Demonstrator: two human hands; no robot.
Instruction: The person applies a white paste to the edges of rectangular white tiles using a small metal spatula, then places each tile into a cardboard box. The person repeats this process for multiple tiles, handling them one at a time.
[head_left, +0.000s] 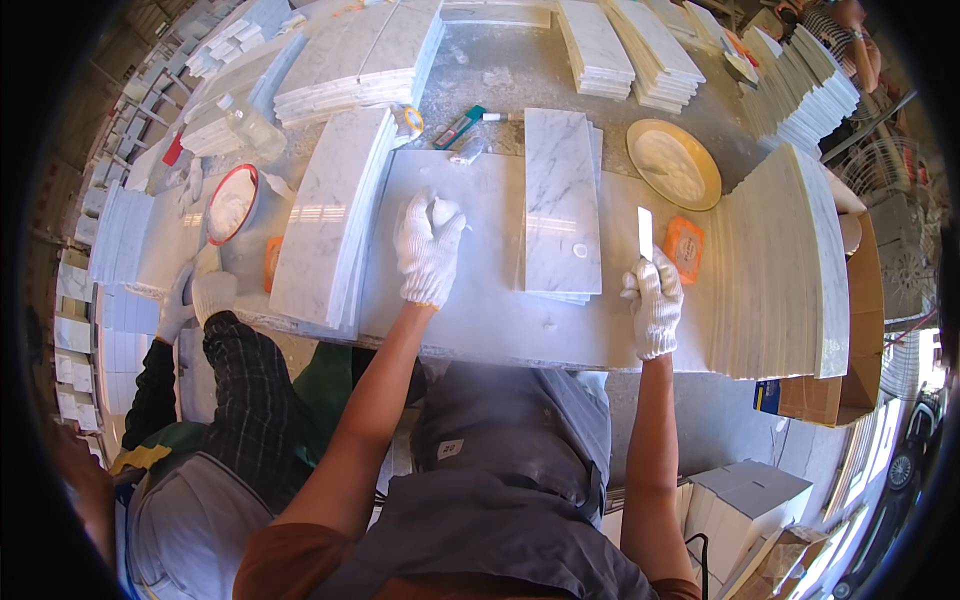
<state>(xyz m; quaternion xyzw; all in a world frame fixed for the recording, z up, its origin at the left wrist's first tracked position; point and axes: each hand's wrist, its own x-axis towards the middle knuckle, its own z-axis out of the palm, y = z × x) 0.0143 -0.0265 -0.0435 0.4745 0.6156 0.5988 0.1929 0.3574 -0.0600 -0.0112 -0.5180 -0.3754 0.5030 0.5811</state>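
Note:
My left hand, in a white knit glove, hovers over the pale worktop with its fingers curled in. What they hold, if anything, I cannot make out. The gloved right hand grips a putty knife, its pale flat blade pointing up and away from me. Between the hands lies a short stack of grey-veined white marble tiles; a small round whitish mark shows near the top one's lower right corner. Beyond my right hand is a yellow bowl of white paste or powder. An orange block sits beside that hand.
Tile stacks stand left and right on the worktop, with more at the back. A green-handled tool and a tape roll lie farther off. At left, a co-worker's gloved hands work near a red-rimmed bowl.

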